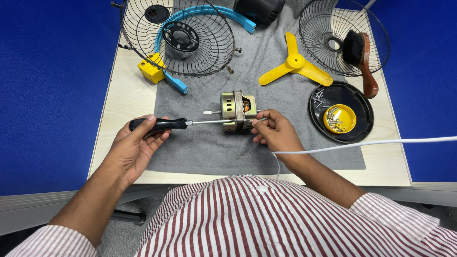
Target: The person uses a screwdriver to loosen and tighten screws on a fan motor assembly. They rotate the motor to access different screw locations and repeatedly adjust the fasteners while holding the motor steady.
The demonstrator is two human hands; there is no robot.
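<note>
A pale wooden worktop [127, 102] carries a grey cloth [214, 147] spread over most of its middle. Directly on the bare wood at the left sit a yellow block [151, 69] and part of a wire fan guard [177, 37] (the rest overlaps the cloth). A second wire guard [343, 37] rests at the far right corner.

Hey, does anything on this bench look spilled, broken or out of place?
Nothing looks spilled or broken. The fan is simply apart: grilles, yellow blade and motor lie separately on the grey cloth. A few screws lie loose on the black cover, outside the yellow cup.
</note>
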